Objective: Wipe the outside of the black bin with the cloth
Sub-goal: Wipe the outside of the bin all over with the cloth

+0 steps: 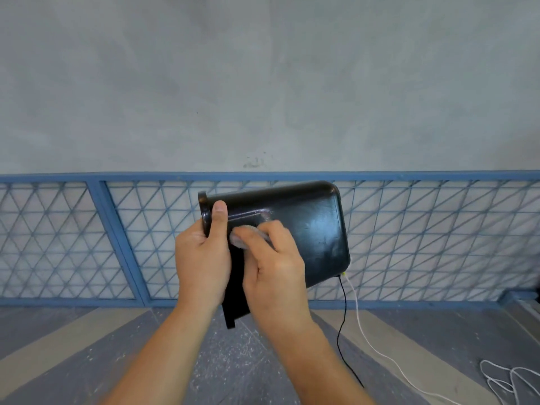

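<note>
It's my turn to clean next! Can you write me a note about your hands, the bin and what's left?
Left hand grips the black bin by its rim, holding it sideways in the air, base to the right.
Right hand presses the bunched grey cloth on the bin's side, near the rim.
Done: cloth is on this side; how much is clean, cannot tell.
Left: rest of this side towards the base, then the other sides.

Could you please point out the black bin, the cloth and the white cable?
black bin (309, 229), head view, glossy side wall
cloth (237, 240), head view, exposed grey fold
white cable (357, 305), head view, stretch near the floor
</note>
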Motion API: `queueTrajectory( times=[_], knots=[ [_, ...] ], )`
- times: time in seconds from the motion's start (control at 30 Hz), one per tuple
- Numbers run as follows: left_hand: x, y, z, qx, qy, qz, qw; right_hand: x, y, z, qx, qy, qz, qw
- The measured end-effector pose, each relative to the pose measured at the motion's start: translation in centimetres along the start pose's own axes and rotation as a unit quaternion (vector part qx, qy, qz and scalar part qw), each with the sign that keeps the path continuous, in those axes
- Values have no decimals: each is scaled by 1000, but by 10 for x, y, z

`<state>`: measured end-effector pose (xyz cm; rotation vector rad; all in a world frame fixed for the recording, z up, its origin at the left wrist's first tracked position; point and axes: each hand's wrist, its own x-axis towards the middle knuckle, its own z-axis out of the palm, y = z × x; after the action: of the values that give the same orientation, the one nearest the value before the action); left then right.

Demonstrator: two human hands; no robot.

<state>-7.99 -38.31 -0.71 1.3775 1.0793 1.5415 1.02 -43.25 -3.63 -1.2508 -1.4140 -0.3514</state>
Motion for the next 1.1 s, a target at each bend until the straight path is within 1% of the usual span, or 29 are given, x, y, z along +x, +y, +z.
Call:
queueTrajectory(
  times=[0.07,0.13,0.23,0.3,0.33,0.43,0.53,0.63,0.7,0.77,0.83,0.93,0.97,1.1],
  knots=[
    [-7,-6,0,14,-9,2,1000,18,-1,0,-11,14,21,1000],
    [-7,-6,0,17,-11,1,1000,19,-1,-1,-20,12,20,1000],
    [3,1,1,-13,1,-16,1000,-11,-4,-3,-28,-24,-10,999],
    [5,0,0,-11,12,-25,1000,-26,-5,-4,-43,-50,-18,998],
    [3,-2,0,-8,11,-27,1000,-25,-3,-4,-43,-49,-14,998],
    [-7,-10,1,23,1,-24,999,1,9,-5,-31,-6,19,999],
    [-9,-11,2,40,-8,-28,999,15,14,-6,-40,3,31,999],
    [-1,-4,1,27,-3,-25,999,-12,7,-5,-28,-26,2,999],
    [2,0,0,25,7,-22,999,-29,4,-7,-41,-48,-9,998],
    [-1,-2,-1,27,4,-14,1000,-26,10,-8,-33,-33,1,999],
    [-8,-6,-2,35,-7,-5,999,-12,20,-10,-28,7,24,999],
    [-11,-5,-1,37,-19,-13,999,5,26,-11,-38,45,54,997],
    [-9,-2,0,36,-17,-13,999,5,23,-10,-32,43,52,997],
    [3,12,3,24,0,-16,1000,-14,6,-10,-29,-17,2,999]
  ],
)
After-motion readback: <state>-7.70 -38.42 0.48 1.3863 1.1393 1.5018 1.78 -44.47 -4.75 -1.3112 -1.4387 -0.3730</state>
